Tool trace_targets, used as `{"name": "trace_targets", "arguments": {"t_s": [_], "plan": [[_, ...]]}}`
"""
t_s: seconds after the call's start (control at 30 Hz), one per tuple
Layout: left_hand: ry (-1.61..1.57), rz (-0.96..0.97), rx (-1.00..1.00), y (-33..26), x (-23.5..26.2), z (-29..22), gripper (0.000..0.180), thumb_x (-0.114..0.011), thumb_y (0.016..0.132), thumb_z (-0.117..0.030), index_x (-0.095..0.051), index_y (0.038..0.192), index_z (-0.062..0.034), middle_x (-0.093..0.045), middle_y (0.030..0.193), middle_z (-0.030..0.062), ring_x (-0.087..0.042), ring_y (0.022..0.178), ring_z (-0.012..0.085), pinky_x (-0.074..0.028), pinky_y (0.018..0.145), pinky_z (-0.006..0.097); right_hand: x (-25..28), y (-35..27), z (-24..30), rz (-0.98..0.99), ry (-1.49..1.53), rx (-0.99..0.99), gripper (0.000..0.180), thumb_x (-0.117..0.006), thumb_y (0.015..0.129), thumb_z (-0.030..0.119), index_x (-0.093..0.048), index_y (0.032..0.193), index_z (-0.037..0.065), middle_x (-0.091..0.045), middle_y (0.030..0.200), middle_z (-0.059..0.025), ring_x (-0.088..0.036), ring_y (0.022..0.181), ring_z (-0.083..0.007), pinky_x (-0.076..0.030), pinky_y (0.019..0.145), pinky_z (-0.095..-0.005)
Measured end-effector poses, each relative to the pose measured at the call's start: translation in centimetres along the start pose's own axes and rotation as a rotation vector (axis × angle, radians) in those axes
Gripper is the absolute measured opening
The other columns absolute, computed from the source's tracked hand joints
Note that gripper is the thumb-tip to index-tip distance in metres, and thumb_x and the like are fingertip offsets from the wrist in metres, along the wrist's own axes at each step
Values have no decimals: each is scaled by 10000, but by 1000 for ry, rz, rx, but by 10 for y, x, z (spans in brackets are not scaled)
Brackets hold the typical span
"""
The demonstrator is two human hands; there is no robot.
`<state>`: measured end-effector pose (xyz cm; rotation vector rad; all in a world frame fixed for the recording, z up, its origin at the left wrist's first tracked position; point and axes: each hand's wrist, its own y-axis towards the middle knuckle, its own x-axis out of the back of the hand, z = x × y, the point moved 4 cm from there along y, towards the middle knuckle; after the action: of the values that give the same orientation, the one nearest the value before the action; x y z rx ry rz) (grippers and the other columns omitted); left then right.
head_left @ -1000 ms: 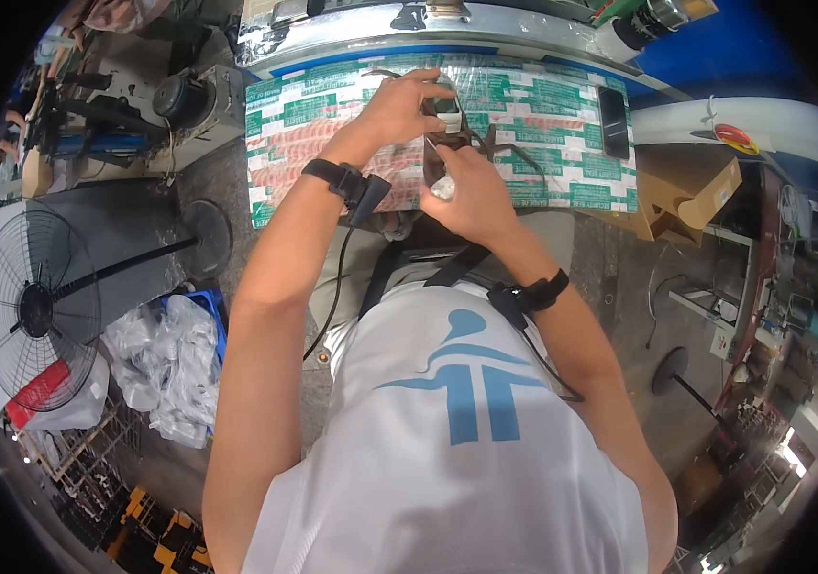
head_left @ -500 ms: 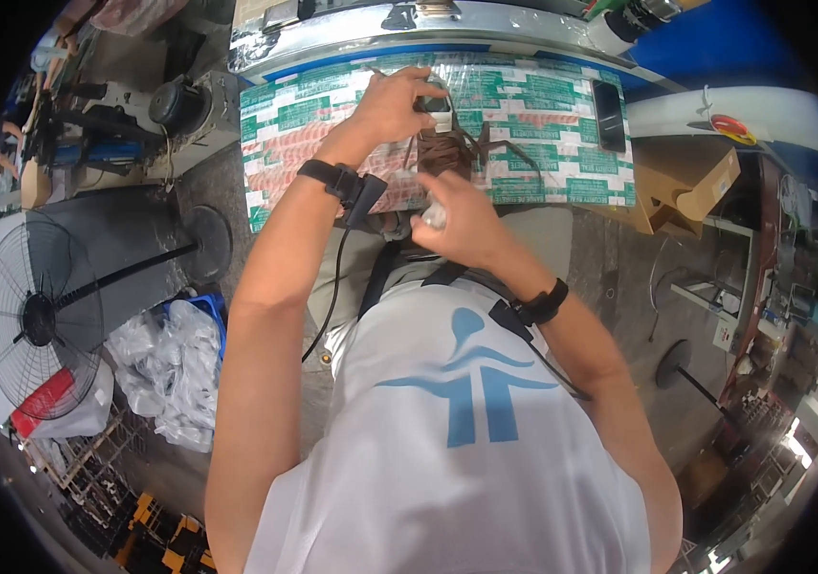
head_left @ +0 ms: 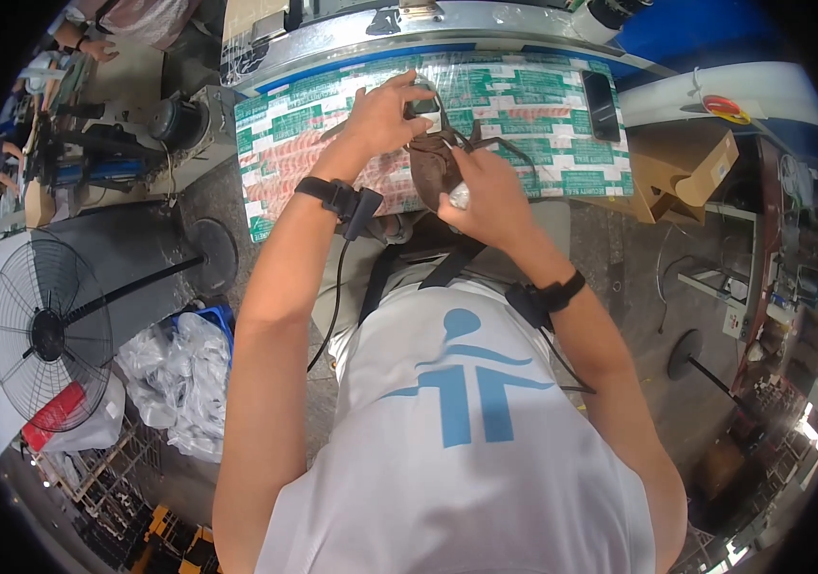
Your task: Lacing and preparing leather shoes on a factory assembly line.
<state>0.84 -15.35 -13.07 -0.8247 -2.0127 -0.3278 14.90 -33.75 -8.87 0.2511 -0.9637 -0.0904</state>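
A brown, flat-looking piece with long thin strap-like ends (head_left: 433, 172) lies on the table covered in green-and-white printed tape (head_left: 285, 120). My left hand (head_left: 385, 117) is at its far end, thumb and fingers curved around a small dark and whitish part (head_left: 426, 107) whose kind I cannot make out. Over the brown piece's right side reaches my right hand (head_left: 493, 199), with its index finger pointing at it. A small crumpled whitish bit (head_left: 459, 196) is tucked in the curled fingers of that hand.
A black phone (head_left: 601, 105) lies at the table's right end, with an open cardboard box (head_left: 686, 182) beyond. A metal rail (head_left: 352, 43) runs along the far edge. To the left stand a black fan (head_left: 48, 335) and a blue crate of clear plastic bags (head_left: 179, 383).
My right hand has shifted slightly right and its index finger now reaches up onto the brown piece, uncovering more of its near end. My left hand stays near the far end.
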Motion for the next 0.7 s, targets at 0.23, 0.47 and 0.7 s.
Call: {"name": "trace_targets", "arguments": {"t_s": [0.23,0.47,0.7], "plan": [[-27,17,30,0,3,-10,516,-815,873,-255,-729,1381,-222,-476,1666,152,-624,1338,355,-367,1224,599,38,-55,-1,222,188,-234,637,-797,813,264,-646,1318,-93,-636,1032,-215,-650,965,-408,-535,856,-488],[374,-11,-187,-7,-21,-56,601,-849,777,-222,-708,1349,-103,-463,1629,194,-272,1603,427,-189,1274,710,29,-30,-28,-71,279,-276,569,-754,869,236,-651,1347,-55,-650,1097,-218,-656,1009,-402,-537,888,-468],[685,410,-298,37,-60,-77,341,-765,849,-259,-802,1146,-96,-756,1259,140,-582,1396,382,-353,1219,629,36,-51,-27,-10,371,-356,531,-725,907,213,-647,1362,-50,-669,1124,-213,-670,1048,-379,-537,919,-428]]}}
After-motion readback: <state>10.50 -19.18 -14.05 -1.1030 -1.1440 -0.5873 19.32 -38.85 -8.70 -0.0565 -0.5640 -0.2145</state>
